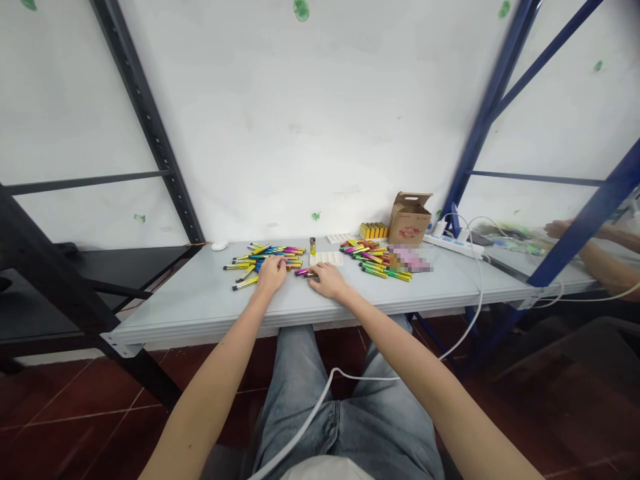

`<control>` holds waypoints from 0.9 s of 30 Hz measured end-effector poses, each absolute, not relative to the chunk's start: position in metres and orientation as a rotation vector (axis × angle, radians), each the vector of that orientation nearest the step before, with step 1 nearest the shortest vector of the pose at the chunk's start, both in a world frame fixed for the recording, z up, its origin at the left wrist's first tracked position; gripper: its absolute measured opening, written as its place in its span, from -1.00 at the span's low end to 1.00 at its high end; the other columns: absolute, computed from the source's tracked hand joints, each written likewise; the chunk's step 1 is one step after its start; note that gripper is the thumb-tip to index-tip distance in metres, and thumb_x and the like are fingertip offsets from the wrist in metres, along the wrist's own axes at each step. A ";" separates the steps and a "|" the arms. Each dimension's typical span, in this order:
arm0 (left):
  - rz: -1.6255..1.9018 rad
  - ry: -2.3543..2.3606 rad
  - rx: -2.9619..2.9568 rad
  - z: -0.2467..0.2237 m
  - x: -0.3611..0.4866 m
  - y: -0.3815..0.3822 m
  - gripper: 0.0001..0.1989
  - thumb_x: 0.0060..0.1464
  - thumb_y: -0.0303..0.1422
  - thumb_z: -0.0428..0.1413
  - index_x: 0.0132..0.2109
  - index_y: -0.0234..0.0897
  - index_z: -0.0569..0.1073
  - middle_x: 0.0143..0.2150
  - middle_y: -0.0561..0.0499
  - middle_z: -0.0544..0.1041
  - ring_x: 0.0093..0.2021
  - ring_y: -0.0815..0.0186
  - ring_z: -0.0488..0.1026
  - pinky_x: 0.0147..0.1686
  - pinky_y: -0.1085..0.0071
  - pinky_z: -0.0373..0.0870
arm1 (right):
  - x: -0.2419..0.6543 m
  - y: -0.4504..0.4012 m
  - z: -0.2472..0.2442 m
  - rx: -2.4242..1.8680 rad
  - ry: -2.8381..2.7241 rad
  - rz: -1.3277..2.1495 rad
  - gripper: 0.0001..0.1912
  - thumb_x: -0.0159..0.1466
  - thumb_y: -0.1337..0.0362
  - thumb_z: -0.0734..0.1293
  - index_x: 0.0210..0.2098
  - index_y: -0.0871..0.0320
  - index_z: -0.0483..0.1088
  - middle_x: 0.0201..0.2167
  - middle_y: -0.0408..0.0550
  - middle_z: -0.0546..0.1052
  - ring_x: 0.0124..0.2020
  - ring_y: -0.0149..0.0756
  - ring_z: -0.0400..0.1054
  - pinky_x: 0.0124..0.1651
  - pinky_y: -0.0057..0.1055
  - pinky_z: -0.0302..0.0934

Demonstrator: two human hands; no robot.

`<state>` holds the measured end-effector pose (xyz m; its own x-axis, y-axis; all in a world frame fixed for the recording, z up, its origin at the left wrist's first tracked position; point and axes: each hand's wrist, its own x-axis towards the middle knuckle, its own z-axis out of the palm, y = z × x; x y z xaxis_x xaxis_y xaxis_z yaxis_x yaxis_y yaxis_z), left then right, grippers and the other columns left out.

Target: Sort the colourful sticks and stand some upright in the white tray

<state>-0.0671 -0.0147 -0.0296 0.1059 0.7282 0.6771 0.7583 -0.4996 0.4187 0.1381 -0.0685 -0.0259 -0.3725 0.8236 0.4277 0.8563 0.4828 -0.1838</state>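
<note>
The left hand [271, 274] lies palm down on the pale grey metal table [200, 300], its fingers resting on the near edge of the left heap of multicoloured metallic pen-shaped sticks [265, 257]; whether the fingers pinch any stick cannot be told, since the back of the hand hides them. The right hand [327, 279] rests just beside it, fingertips touching one purple-and-pink stick [303, 272] that lies flat on the table between the two hands; the grip itself is too small to make out. Just behind the right hand sits a white moulded tray with small square cells [330, 258], and a single stick with a yellow body and dark cap [313, 245] stands upright at its far left corner. A second heap of green, pink and yellow sticks [373, 259] lies to the right, partly merging with a blurred pink patch [411, 259] whose content is unreadable. Further back stand a row of yellow boxes [374, 231] and an open brown cardboard carton [410, 219]. A white power strip [457, 245] and white cable [475, 300] run off the right side. Another person's forearms [595, 250] are cut off at the right edge, behind a blue shelf post [580, 233].
</note>
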 end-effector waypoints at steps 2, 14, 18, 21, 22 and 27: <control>-1.335 -1.532 -2.328 -0.029 -0.066 -0.017 -0.69 0.15 -0.41 -0.10 -0.21 -0.30 0.55 -0.15 -0.14 0.58 -0.07 0.10 0.46 0.01 0.18 0.37 | 0.139 -0.067 -0.027 -1.390 -2.234 -0.018 -0.73 0.31 0.24 0.24 -0.05 0.18 0.40 -0.06 0.09 0.49 0.00 -0.12 0.32 0.06 -0.27 0.11; -0.818 -1.149 -2.669 -0.029 -0.049 -0.028 -0.64 0.08 -0.35 0.05 0.01 -0.13 0.56 0.03 -0.05 0.55 0.15 0.09 0.36 0.19 0.10 0.23 | 0.158 -0.040 -0.027 -1.195 -1.220 0.634 -0.90 0.25 0.27 0.22 -0.30 0.14 0.35 -0.40 -0.07 0.44 -0.29 -0.26 0.32 -0.23 -0.39 0.17; -0.882 -1.258 -2.589 -0.031 -0.050 -0.025 -0.65 -0.02 -0.45 0.06 -0.10 -0.16 0.60 -0.04 -0.02 0.59 0.07 0.11 0.41 0.11 0.17 0.30 | 0.163 -0.034 -0.023 -1.089 -1.134 0.855 -0.77 0.23 0.09 0.22 -0.33 0.13 0.35 -0.61 -0.24 0.25 -0.61 -0.41 0.14 -0.51 -0.48 0.07; -0.905 -1.298 -2.536 -0.031 -0.050 -0.026 -0.65 -0.08 -0.53 0.04 -0.17 -0.19 0.60 -0.10 -0.01 0.61 0.01 0.12 0.43 0.12 0.16 0.28 | 0.167 -0.034 -0.019 -0.997 -1.065 1.005 -0.70 0.21 0.00 0.21 -0.32 0.11 0.31 -0.69 -0.36 0.04 -0.72 -0.49 -0.07 -0.63 -0.53 -0.09; -0.908 -1.314 -2.516 -0.031 -0.050 -0.027 -0.64 -0.08 -0.55 0.02 -0.18 -0.19 0.60 -0.12 -0.02 0.61 0.00 0.11 0.43 0.13 0.13 0.25 | 0.169 -0.034 -0.018 -0.977 -1.051 1.041 -0.67 0.22 -0.04 0.20 -0.34 0.11 0.31 -0.71 -0.38 -0.01 -0.74 -0.50 -0.13 -0.66 -0.53 -0.14; -0.914 -1.354 -2.441 -0.028 -0.045 -0.031 -0.65 0.02 -0.55 -0.03 -0.11 -0.24 0.55 -0.05 -0.08 0.58 0.05 0.08 0.40 0.19 0.07 0.15 | 0.182 -0.034 -0.014 -0.748 -0.814 1.338 -0.55 0.28 -0.13 0.04 -0.42 0.10 0.24 -0.76 -0.38 -0.01 -0.77 -0.52 -0.23 -0.72 -0.55 -0.26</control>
<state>-0.0446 -0.0314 -0.0279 0.3874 0.6952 0.6055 0.8216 -0.5583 0.1155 0.1825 -0.0335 -0.0137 0.0519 0.9958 0.0759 -0.5257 0.0918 -0.8457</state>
